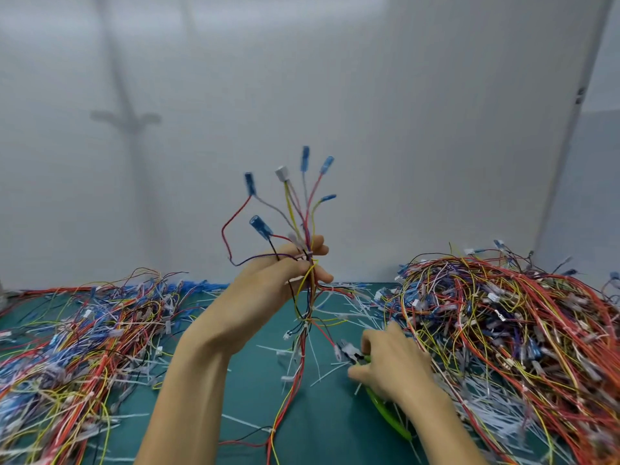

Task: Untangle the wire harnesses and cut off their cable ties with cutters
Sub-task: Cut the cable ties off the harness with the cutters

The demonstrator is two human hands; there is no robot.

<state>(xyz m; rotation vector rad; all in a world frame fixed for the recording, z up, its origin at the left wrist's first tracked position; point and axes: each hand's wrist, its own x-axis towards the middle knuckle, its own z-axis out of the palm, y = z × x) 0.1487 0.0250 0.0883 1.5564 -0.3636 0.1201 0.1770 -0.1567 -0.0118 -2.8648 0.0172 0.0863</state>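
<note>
Sprawling wires [503, 313], green mat [335, 427], grey wall [402, 129]

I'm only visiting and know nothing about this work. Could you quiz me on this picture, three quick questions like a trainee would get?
1. What holds the wire harness upright above the mat? A. a clamp B. the left hand C. a hook
2. True or false: the right hand is empty.
3. Fill in: the cutters have ____ handles.
Key: 1 B. 2 false, it grips the cutters. 3 green.
</note>
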